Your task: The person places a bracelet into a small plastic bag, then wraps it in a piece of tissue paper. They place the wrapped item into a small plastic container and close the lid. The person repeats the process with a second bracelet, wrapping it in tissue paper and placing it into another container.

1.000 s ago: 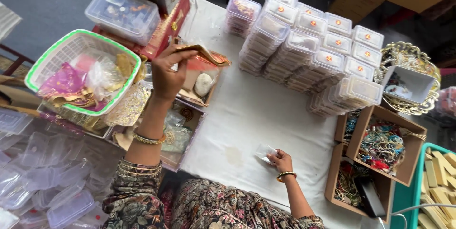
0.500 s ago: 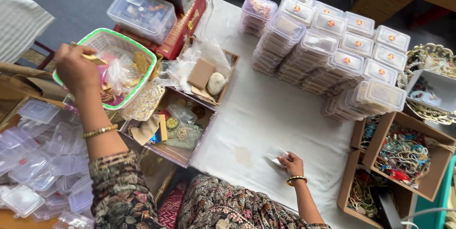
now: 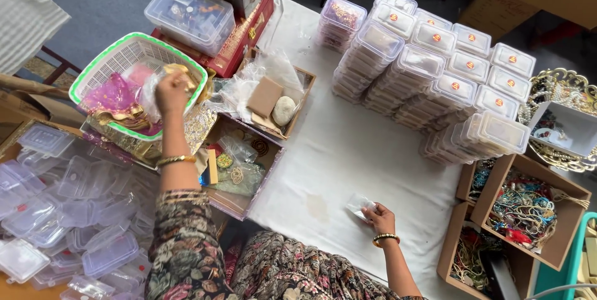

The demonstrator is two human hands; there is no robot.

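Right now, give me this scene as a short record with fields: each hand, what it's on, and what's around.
left hand: over the green-rimmed basket, gripping a gold item
right hand: pressing a small clear packet on the white cloth
behind the cloth: stacks of lidded boxes
left side: heap of empty clear boxes
right side: cardboard boxes of bangles

The basket [image 3: 102, 67] sits at the far left, with loose lidded boxes [image 3: 56, 213] heaped before it. Stacked containers [image 3: 435, 70] stand at the back right of the counter [image 3: 348, 151]. A small packet [image 3: 359, 203] lies near its front edge, and cardboard boxes [image 3: 528, 213] stand to the right.
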